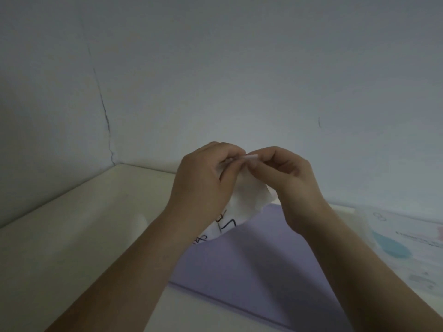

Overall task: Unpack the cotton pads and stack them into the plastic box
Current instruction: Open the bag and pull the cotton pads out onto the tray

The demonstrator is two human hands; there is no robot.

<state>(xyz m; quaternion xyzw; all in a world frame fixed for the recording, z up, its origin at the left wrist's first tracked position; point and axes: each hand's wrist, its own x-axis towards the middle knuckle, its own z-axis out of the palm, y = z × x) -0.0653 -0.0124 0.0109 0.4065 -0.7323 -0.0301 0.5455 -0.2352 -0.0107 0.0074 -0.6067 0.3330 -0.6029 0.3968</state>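
Two hands, left (203,180) and right (290,180), pinch one white packet (249,195)

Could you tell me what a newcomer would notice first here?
The left hand and right hand meet mid-frame, both pinching the top edge of a white packet with black lettering. Beneath lies a purple mat on the cream table; a printed pack with a teal shape sits far right.

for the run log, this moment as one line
left hand: pinches top edge of white pack | right hand: pinches same edge | white pack: held up over purple mat
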